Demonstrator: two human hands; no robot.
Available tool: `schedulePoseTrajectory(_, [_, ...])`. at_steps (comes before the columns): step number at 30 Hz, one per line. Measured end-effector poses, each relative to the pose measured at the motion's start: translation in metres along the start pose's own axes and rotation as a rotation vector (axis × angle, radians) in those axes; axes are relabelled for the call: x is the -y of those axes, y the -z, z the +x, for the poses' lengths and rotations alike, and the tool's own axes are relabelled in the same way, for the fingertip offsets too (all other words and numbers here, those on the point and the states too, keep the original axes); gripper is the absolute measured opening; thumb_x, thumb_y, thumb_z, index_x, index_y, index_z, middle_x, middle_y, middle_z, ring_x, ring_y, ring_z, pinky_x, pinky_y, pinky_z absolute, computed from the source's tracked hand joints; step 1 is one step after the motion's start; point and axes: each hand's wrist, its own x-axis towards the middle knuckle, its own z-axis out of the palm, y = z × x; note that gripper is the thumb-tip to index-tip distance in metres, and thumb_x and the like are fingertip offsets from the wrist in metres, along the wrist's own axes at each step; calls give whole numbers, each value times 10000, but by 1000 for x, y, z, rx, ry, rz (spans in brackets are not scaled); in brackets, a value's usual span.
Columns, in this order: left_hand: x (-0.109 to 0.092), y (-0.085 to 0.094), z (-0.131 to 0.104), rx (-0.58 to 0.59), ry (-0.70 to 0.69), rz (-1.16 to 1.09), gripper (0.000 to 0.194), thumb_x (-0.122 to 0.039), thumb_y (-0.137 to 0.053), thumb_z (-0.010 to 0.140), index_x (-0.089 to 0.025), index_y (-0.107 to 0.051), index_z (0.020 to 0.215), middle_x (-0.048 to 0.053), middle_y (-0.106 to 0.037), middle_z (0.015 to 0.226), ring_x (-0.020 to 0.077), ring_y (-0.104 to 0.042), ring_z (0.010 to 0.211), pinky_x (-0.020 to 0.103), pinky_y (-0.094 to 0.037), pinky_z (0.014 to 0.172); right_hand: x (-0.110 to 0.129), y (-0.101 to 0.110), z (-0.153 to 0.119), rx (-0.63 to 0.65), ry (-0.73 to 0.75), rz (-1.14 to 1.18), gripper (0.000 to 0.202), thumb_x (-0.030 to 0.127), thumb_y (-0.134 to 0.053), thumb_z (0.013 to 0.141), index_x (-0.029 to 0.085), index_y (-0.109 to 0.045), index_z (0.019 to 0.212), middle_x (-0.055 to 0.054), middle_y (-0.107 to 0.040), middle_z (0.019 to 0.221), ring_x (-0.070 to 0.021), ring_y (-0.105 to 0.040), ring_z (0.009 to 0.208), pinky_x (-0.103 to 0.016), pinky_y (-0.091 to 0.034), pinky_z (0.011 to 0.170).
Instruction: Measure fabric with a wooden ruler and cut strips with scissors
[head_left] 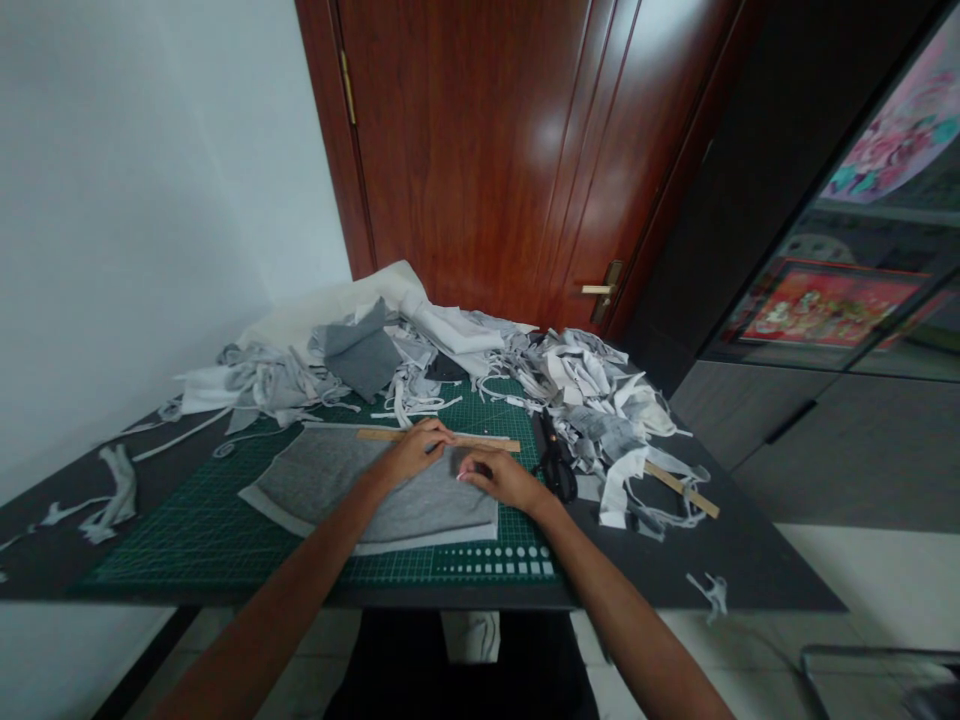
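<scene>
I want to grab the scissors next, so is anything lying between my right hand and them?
Nothing visible does. The right hand rests on the grey fabric, and the scissors lie just beside it on the cutting mat.

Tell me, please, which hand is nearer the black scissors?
Right. The right hand rests on the grey fabric just beside the scissors; the left hand presses the wooden ruler farther away.
</scene>
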Motion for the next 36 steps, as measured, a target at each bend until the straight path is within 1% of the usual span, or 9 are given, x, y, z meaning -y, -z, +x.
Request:
schedulePoseTrajectory(4, [2,0,1,8,10,-4,233,-181,-560,957,-236,-778,1020,58,-727,1092,217,-651,1097,364,-521,999,-15,12,2,-179,-128,-2,187,344,-624,1019,189,-722,981,-43,-719,905,-168,-649,803,-263,-502,752])
schedulePoseTrajectory(7, [4,1,1,9,28,-10,226,-204,-571,948,-232,-780,1028,61,-746,1084,223,-657,1089,372,-520,1003,-24,15,8,-243,-192,-22,220,362,-608,1015,180,-721,962,-60,-725,912,-171,-648,786,-266,-501,724])
schedulePoseTrajectory(12, [9,2,1,-9,59,-32,259,-216,-580,916,-219,-765,1098,56,-763,1087,216,-680,1076,362,-522,1004,-25,4,29,-200,-202,-61,124,289,-690,956,193,-744,898,-40,-755,897,-164,-663,756,-262,-500,724])
schedulePoseTrajectory(14, [11,0,-1,-24,67,-44,251,-240,-584,925,-221,-756,1108,56,-765,1109,217,-685,1084,362,-524,1008,-23,-3,39,-174,-194,-72,82,251,-705,945,203,-754,899,-34,-769,901,-169,-686,786,-263,-508,749])
schedulePoseTrajectory(18, [13,-5,-4,-66,95,-61,259,-275,-602,940,-198,-726,1154,87,-753,1165,231,-691,1109,384,-528,1024,-18,-14,51,-144,-171,-81,35,215,-732,929,212,-765,917,-46,-790,987,-186,-724,914,-275,-524,851])
schedulePoseTrajectory(20, [13,-6,-6,-72,104,-70,253,-278,-600,951,-200,-718,1162,86,-752,1173,227,-693,1115,381,-523,1032,-18,-18,52,-142,-169,-89,38,216,-731,933,213,-769,931,-53,-787,1014,-195,-725,949,-289,-525,881])
schedulePoseTrajectory(23, [12,-6,-7,-70,114,-83,244,-273,-589,967,-204,-711,1167,76,-755,1175,215,-697,1113,368,-519,1035,-18,-20,50,-137,-171,-101,43,225,-733,938,215,-774,942,-51,-774,1006,-191,-719,932,-292,-528,870])
schedulePoseTrajectory(27, [12,-5,-6,-63,120,-87,232,-269,-605,957,-203,-718,1150,70,-764,1154,218,-698,1097,366,-520,1024,-18,-21,48,-131,-181,-117,42,210,-738,935,214,-776,951,-47,-763,1004,-180,-715,915,-282,-525,861])
schedulePoseTrajectory(36, [7,-3,-6,-64,125,-56,222,-260,-616,942,-208,-732,1124,61,-769,1136,216,-692,1074,340,-512,998,-13,-23,47,-122,-204,-181,91,183,-713,944,212,-770,1009,-50,-756,1033,-187,-704,915,-280,-513,847])
